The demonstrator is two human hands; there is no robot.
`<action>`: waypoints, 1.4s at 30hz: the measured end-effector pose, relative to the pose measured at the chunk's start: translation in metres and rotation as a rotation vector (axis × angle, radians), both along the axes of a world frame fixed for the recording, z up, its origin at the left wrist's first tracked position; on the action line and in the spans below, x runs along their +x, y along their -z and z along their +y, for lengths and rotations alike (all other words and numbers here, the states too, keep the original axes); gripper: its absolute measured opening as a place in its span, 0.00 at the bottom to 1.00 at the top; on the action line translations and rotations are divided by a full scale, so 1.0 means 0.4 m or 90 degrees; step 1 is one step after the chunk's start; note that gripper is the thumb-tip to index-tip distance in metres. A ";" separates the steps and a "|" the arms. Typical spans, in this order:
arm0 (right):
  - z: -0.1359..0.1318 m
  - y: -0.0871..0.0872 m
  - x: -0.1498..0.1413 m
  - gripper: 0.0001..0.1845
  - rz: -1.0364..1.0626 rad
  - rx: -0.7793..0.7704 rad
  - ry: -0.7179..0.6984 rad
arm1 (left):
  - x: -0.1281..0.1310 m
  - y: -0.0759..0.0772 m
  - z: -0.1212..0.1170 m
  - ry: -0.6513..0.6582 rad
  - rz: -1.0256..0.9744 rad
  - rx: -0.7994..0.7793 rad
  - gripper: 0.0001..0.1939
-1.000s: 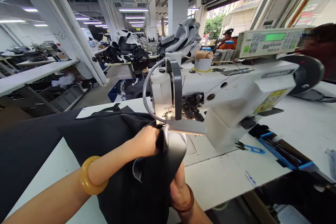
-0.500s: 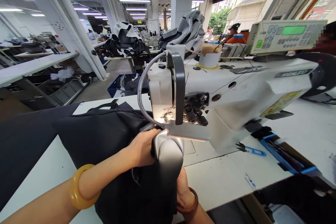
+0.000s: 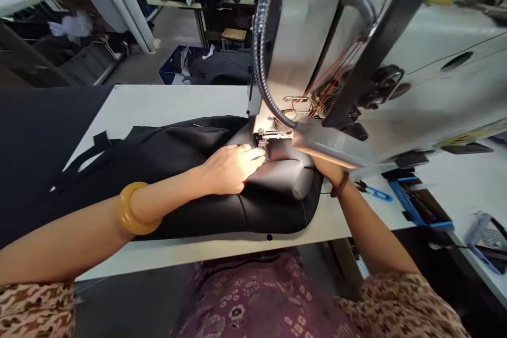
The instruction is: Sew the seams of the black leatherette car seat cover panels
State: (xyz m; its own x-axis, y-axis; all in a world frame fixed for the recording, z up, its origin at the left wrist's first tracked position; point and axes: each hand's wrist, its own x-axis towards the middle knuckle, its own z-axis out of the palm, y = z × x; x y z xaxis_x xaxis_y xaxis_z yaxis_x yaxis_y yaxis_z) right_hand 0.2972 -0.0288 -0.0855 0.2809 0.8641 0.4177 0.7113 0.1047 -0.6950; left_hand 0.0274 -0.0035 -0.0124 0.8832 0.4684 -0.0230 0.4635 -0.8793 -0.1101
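Note:
A black leather-like cover (image 3: 273, 216) with seams and padded folds lies across the sewing table, its upper edge at the presser foot (image 3: 262, 141) of a sewing machine (image 3: 309, 37). My left hand (image 3: 233, 169) is closed on the cover just left of the foot, fingertips pressed together on the material beside the needle area. At the cover's right end is my right hand (image 3: 330, 169). Its fingers are hidden behind the machine's lamp (image 3: 332, 145) and the cover. A black strap (image 3: 89, 158) trails from the cover's left end.
Blue-handled thread snips (image 3: 378, 193) and a blue tray (image 3: 422, 203) lie to the right. The table's front edge (image 3: 174, 256) runs close to my body. Beyond the table stands a blue crate (image 3: 168, 68) holding dark pieces. Dark fabric (image 3: 31, 137) covers the left side.
My view has tipped down and closer to the machine. The cover, which hung toward me, now lies lengthwise across the table. My right hand has moved from its near side to its right end.

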 end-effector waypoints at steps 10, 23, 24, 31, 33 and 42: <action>-0.128 -0.242 -0.256 0.17 -0.531 0.055 -0.427 | -0.052 0.016 0.093 0.113 -0.079 -0.069 0.21; -0.170 -0.163 -0.273 0.16 -0.829 0.121 -0.306 | -0.050 0.073 0.034 0.080 -0.171 0.064 0.25; -0.166 -0.168 -0.273 0.15 -0.829 0.120 -0.307 | -0.049 0.071 0.029 0.081 -0.168 0.073 0.25; -0.135 -0.199 -0.253 0.11 -0.826 0.042 -0.316 | -0.021 0.066 -0.004 0.014 -0.138 0.157 0.21; -0.126 -0.205 -0.262 0.10 -0.811 -0.022 -0.305 | -0.007 0.071 -0.017 0.007 -0.116 0.178 0.20; -0.114 -0.192 -0.307 0.20 -0.799 -0.138 -0.307 | -0.142 0.001 0.106 0.046 -0.221 0.017 0.24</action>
